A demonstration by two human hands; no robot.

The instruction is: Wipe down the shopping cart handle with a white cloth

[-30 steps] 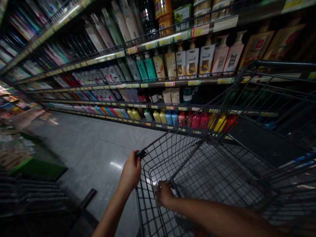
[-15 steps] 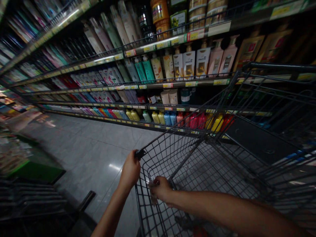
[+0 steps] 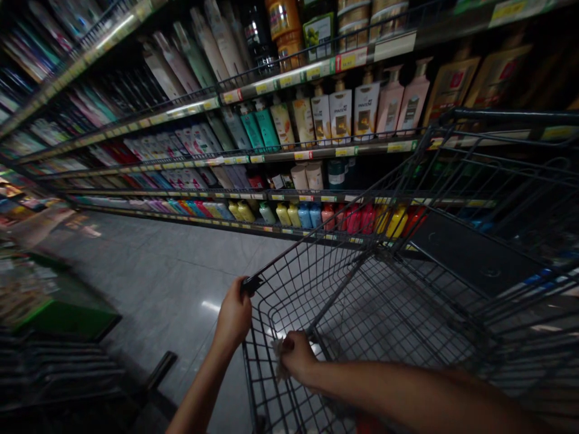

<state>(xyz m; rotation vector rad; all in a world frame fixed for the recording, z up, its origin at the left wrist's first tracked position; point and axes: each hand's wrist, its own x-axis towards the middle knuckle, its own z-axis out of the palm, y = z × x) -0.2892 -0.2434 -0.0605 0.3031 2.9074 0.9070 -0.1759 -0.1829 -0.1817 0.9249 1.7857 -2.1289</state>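
Note:
My left hand (image 3: 234, 316) is closed around the black corner (image 3: 254, 282) of the shopping cart's top rim. Inside the basket, my right hand (image 3: 298, 358) pinches a crumpled greyish wipe or cloth (image 3: 279, 360) against the wire mesh of the cart's near end wall. Its exact material is too blurred to tell. The dark wire cart (image 3: 474, 250) stretches away to the right, with a black panel at its far end. Through its mesh bottom the grey floor shows.
Long shelves (image 3: 316, 154) of shampoo bottles (image 3: 340, 114) and jars run along the far side of the aisle. At the lower left stand a green-edged display (image 3: 67, 316) and a dark slatted stand (image 3: 58, 367). Grey tiled floor (image 3: 167, 259) lies between.
My right hand has shifted slightly down and right along the mesh with the wipe. My left hand keeps its grip on the rim. The view has turned slightly.

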